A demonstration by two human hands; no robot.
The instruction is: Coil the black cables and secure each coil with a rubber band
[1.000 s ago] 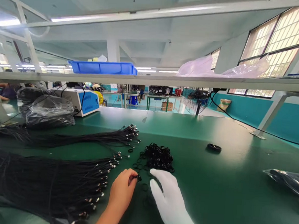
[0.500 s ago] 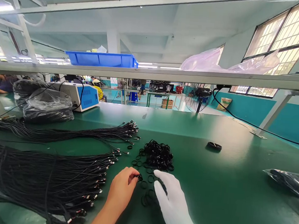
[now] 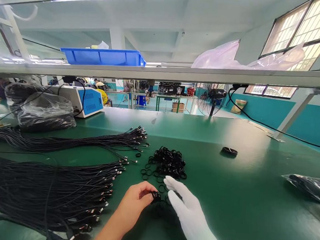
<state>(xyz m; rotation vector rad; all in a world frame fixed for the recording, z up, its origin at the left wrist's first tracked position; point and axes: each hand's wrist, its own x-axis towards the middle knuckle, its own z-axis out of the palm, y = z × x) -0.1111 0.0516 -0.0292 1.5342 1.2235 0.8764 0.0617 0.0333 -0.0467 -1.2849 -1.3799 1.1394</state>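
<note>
Between thumb and fingers, my bare left hand (image 3: pixel 138 199) pinches a small bunch of black rings (image 3: pixel 156 196) just above the green table (image 3: pixel 241 215). My right hand (image 3: pixel 184 201), in a white glove, has its thumb and fingers apart with nothing visible between them. It rests beside a few loose rings (image 3: pixel 162 188) on the tabletop. Beyond both hands lies a heap of black rings (image 3: pixel 170 161), with single ones scattered at its left edge. Whether the rings are rubber or plastic I cannot tell.
Black cables (image 3: pixel 46 192) with metal-tipped ends spread over the left, another bundle (image 3: pixel 91 142) behind them. A bagged pile (image 3: pixel 47 111) and a blue-and-white machine (image 3: pixel 91 101) stand at the back left. A black coil (image 3: pixel 229 151) and a plastic-wrapped bundle (image 3: pixel 310 187) lie to the right.
My left hand has moved right and slightly down with rings in its pinch; more rings now show there. The right hand has shifted slightly right. The view has tilted slightly.
</note>
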